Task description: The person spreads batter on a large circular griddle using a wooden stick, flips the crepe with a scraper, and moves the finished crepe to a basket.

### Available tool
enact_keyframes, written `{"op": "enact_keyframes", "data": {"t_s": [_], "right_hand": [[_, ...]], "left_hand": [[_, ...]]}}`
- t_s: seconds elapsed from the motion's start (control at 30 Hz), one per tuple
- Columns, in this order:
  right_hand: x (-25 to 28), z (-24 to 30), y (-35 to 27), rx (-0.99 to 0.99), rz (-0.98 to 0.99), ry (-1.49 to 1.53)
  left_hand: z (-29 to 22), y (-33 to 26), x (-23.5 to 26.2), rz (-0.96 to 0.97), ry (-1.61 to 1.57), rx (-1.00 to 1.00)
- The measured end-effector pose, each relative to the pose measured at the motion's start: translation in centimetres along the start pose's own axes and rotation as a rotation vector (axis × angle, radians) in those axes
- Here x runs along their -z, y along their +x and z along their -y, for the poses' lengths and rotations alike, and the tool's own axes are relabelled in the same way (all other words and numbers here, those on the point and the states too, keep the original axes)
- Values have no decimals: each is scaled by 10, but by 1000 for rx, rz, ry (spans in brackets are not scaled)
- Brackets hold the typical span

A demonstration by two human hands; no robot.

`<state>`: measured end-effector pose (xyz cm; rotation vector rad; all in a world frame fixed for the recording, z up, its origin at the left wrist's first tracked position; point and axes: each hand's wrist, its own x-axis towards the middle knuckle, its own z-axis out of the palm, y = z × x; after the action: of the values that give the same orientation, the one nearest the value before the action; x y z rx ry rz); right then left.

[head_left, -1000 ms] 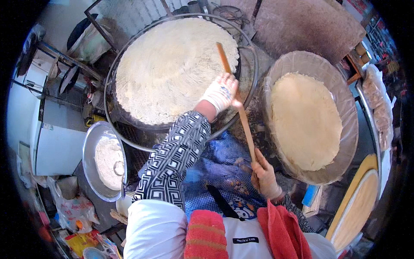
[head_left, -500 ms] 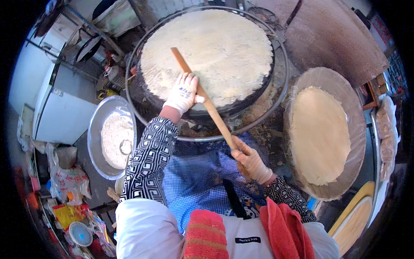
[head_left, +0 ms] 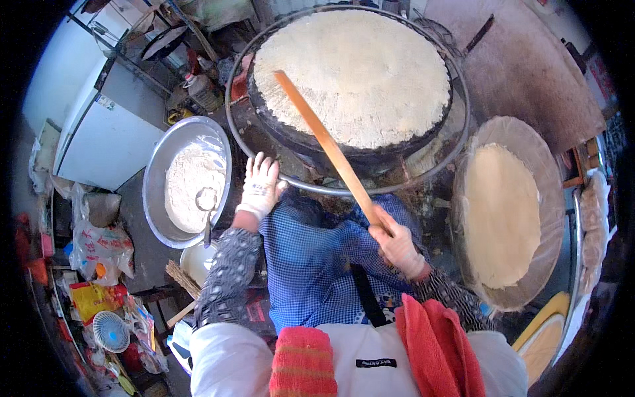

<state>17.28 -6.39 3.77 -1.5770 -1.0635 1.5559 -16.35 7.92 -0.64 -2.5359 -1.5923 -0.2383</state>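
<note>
A large round griddle (head_left: 433, 149) ahead of me carries a wide pale flatbread (head_left: 357, 73) that covers its top. My right hand (head_left: 395, 243) grips the near end of a long wooden stick (head_left: 324, 142), whose far end lies over the flatbread's left part. My left hand (head_left: 260, 185), in a white glove, rests open at the metal ring around the griddle, off the stick. A metal basin (head_left: 157, 175) of white batter with a ladle (head_left: 207, 205) in it stands just left of that hand.
A flat round basket tray (head_left: 555, 198) with a finished flatbread (head_left: 501, 215) sits at my right. A white cabinet (head_left: 92, 126), bottles and a pan fill the far left. Bags, a small fan (head_left: 110, 331) and a brush lie at lower left.
My left hand has let go of the stick and come down to the griddle's near rim. The stick's far end has swung left across the flatbread. The view has shifted right.
</note>
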Motion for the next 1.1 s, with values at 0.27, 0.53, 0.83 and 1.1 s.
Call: {"op": "enact_keyframes", "data": {"t_s": [0.27, 0.53, 0.83, 1.1], "right_hand": [[-18, 23, 0, -1, 76, 123], [-9, 7, -14, -2, 171, 83], [66, -81, -116, 45, -404, 209], [119, -33, -97, -227, 28, 693]], "left_hand": [[-72, 7, -9, 86, -8, 63], [-159, -30, 34, -83, -635, -265], [-230, 156, 69, -106, -296, -524], [-237, 177, 3, 80, -99, -397]]}}
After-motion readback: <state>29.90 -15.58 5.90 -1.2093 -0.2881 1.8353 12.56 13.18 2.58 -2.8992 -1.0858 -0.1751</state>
